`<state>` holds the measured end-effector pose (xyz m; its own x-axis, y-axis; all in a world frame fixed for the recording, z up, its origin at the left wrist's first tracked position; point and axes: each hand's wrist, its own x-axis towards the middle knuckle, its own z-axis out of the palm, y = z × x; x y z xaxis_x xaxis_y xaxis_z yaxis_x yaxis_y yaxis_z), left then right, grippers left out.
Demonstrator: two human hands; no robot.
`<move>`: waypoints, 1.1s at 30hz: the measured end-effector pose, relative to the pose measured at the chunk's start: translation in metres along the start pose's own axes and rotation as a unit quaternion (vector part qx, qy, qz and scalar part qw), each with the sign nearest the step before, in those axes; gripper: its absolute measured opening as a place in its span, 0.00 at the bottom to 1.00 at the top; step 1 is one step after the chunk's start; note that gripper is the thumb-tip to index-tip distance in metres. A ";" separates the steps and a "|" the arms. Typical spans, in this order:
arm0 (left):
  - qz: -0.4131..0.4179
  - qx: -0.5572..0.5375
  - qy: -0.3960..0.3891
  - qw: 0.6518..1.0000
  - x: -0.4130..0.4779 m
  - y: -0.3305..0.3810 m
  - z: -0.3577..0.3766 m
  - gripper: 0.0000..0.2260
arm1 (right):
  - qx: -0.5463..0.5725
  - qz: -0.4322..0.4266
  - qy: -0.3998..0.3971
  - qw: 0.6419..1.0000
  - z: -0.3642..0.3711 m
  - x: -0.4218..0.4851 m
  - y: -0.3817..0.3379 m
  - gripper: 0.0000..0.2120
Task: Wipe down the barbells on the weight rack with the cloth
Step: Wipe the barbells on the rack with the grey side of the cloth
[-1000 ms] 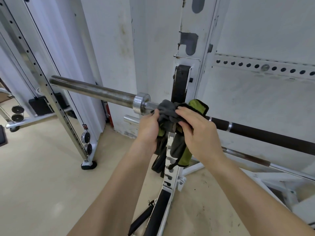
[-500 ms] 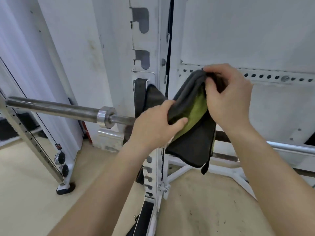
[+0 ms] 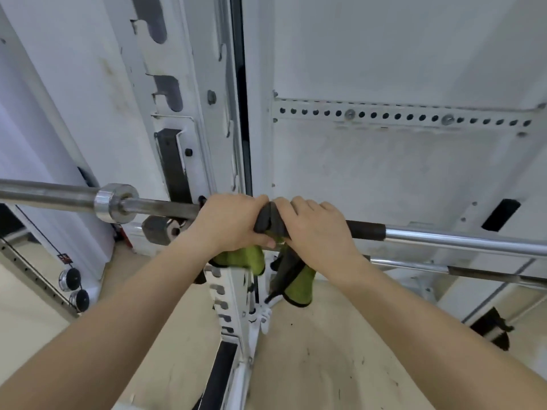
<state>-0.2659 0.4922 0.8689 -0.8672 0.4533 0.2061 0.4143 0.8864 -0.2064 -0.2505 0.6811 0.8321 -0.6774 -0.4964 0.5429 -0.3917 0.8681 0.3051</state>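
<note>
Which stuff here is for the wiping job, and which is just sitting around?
For the job: barbell, cloth, left hand, right hand.

Just around: lower bar, small wheels, perforated strip.

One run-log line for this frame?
left hand: shut on cloth | right hand: shut on cloth | cloth: draped over barbell | stage: wiping

Glossy chromed metal barbell [image 3: 444, 236], soft matt grey-green cloth [image 3: 270, 221], scuffed white painted metal rack [image 3: 228, 294]
</note>
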 end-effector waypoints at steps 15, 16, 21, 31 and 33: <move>0.045 0.011 0.061 0.997 0.067 0.160 -0.008 0.32 | -0.117 0.195 0.005 0.974 -0.011 -0.149 0.185 0.13; 0.045 0.008 0.064 0.997 0.069 0.162 -0.007 0.31 | -0.104 0.208 0.008 0.973 -0.014 -0.143 0.176 0.12; 0.059 0.032 0.124 0.990 0.055 0.132 0.003 0.22 | -0.009 0.157 -0.023 0.987 -0.015 -0.074 0.093 0.11; 0.015 -0.002 0.049 0.999 0.057 0.135 -0.006 0.24 | -0.076 0.168 -0.050 0.981 -0.021 -0.114 0.147 0.13; 0.009 -0.001 0.059 0.998 0.062 0.159 -0.010 0.25 | -0.087 0.174 -0.045 0.980 -0.024 -0.134 0.172 0.12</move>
<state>-0.2508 0.6624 0.8588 -0.8209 0.4774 0.3134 0.4303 0.8779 -0.2102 -0.2122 0.8969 0.8306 -0.8060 -0.1624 0.5692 -0.0209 0.9688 0.2468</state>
